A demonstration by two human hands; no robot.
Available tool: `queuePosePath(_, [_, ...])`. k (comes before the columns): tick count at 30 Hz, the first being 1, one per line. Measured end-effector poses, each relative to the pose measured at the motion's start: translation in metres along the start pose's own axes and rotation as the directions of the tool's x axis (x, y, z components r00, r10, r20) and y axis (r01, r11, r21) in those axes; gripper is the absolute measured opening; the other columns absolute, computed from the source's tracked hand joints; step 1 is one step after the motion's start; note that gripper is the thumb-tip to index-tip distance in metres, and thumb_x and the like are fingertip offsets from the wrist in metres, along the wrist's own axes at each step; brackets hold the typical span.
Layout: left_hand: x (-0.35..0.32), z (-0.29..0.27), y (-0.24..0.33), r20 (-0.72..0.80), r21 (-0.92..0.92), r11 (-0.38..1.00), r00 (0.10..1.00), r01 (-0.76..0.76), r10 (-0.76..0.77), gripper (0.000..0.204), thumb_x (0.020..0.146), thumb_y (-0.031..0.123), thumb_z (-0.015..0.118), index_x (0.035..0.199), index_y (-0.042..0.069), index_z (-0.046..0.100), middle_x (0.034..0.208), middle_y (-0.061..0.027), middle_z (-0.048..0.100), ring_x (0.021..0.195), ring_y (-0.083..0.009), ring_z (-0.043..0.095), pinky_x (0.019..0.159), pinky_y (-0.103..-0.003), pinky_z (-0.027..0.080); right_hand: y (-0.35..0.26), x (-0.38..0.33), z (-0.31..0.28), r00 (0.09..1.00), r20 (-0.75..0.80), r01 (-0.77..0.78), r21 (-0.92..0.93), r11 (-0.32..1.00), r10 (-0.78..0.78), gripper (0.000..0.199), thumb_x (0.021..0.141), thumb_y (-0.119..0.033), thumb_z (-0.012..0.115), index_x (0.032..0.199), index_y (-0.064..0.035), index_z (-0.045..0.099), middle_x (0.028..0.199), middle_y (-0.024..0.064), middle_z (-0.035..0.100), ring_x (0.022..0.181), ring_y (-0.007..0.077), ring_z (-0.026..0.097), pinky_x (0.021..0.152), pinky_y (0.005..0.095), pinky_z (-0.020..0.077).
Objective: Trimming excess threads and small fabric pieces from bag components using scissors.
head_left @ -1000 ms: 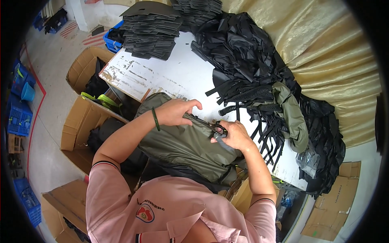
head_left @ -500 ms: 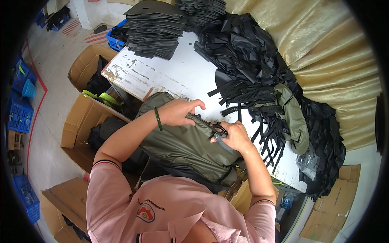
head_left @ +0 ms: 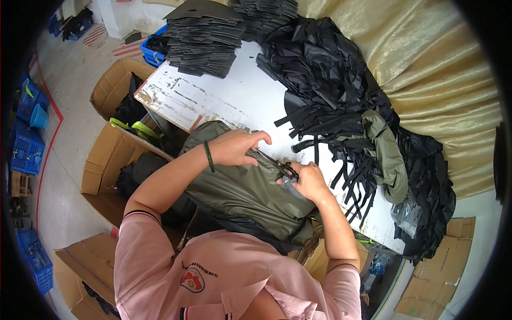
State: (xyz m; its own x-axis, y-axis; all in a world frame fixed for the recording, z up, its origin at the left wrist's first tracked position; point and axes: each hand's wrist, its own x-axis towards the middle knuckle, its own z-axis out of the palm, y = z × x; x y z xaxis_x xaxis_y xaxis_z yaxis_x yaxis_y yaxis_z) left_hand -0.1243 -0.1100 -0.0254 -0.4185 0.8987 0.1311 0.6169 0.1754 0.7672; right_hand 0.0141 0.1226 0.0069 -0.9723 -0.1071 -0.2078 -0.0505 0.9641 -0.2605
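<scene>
An olive-green fabric bag or cover (head_left: pixel 240 194) lies across the table's near edge, against my body. My left hand (head_left: pixel 234 148) rests at its upper edge, thumb and forefinger spread apart, with the thumb by the fabric. My right hand (head_left: pixel 310 180) is closed round a pair of scissors (head_left: pixel 288 177) with a grey handle part and dark blades. Its blades point left along the fabric's edge, toward the gap between my left thumb and forefinger. Fingers of my right hand partly hide the handles.
The white worn table (head_left: pixel 213 96) carries stacked dark sheets (head_left: pixel 202 40), heaped black fabric (head_left: pixel 320 58), black straps (head_left: pixel 330 125) and another olive piece (head_left: pixel 389 165). Cardboard boxes (head_left: pixel 98 170) stand at left, blue crates (head_left: pixel 28 152) farther off. A gold curtain (head_left: pixel 421 80) hangs at right.
My right hand and the scissors have shifted very slightly, and the blades look thinner at the tip. My left hand and the olive fabric stay nearly in place.
</scene>
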Motion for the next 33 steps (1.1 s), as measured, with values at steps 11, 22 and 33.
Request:
queuePosePath(11, [-0.032,-0.029,-0.086,-0.112,-0.652,0.743,0.95,0.151,-0.291,0.027,0.087,0.021,0.067,0.105,0.002,0.065,0.094,-0.004,0.068,0.082,-0.0123,0.06,0.078,-0.027,0.048,0.039,-0.031,0.023,0.994,0.041,-0.103,0.589,0.802,0.097,0.022,0.079,-0.017,0.072,0.088,0.0003,0.062,0.07,0.0056,0.061,0.065,0.013,0.053,0.064,0.028,0.0457])
queuePosePath(22, [-0.04,-0.013,-0.072,0.041,-0.942,0.306,0.952,0.138,-0.303,0.022,0.089,0.011,0.062,0.107,-0.001,0.066,0.097,-0.0045,0.068,0.088,-0.0106,0.062,0.083,-0.025,0.047,0.066,-0.027,0.042,0.969,0.101,-0.241,0.578,0.78,0.224,0.034,0.081,-0.02,0.072,0.068,-0.0038,0.045,0.059,-0.0026,0.041,0.059,0.0081,0.035,0.052,0.0277,0.0347])
queuePosePath(33, [-0.048,-0.02,-0.044,0.046,-0.859,0.491,0.976,0.147,-0.211,0.034,0.086,0.004,0.064,0.119,-0.003,0.059,0.109,-0.0074,0.065,0.098,-0.0117,0.06,0.089,-0.026,0.047,0.027,-0.012,0.007,0.973,-0.098,-0.172,0.28,0.945,0.207,0.043,0.069,-0.038,0.081,0.074,-0.004,0.055,0.061,0.0099,0.056,0.056,0.0251,0.053,0.057,0.0357,0.0451])
